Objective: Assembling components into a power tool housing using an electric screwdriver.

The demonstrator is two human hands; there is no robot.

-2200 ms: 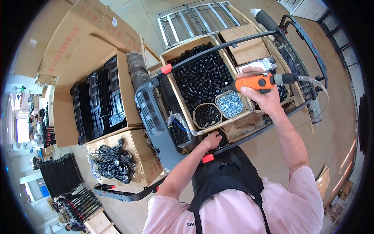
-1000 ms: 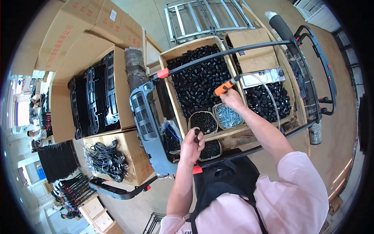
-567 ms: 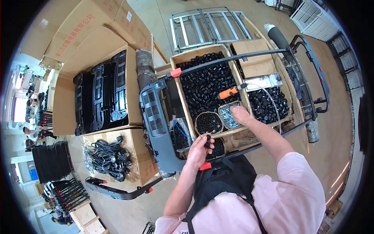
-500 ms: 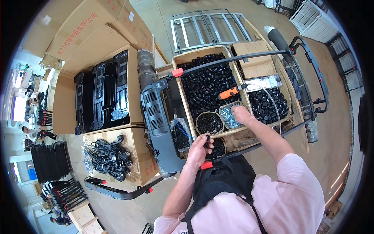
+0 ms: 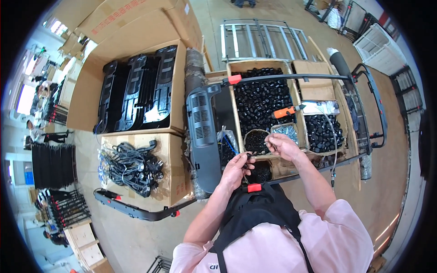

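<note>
My left hand [image 5: 234,172] is closed on a small black plastic part [image 5: 248,157], with a blue wire [image 5: 229,144] running up beside it. My right hand [image 5: 285,147] pinches thumb and fingers together over the round tub of small black pieces [image 5: 256,136]. Whatever is in that pinch is too small to name. Just behind my right hand sits a tub of silver screws [image 5: 286,131]. Around both hands lies a large black frame [image 5: 202,150] with vent slots on its left side and red pieces at the corners.
An orange power screwdriver [image 5: 283,112] lies on a wooden crate [image 5: 231,102] of black caps. Left stand a carton [image 5: 82,102] of black panels and a heap of black cables [image 5: 134,166]. A curved black frame piece [image 5: 136,210] lies below. Several people are far left.
My right hand has come out of the screw tub and moved left, closer to my left hand. The left hand keeps its grip on the black part. The whole view has shifted.
</note>
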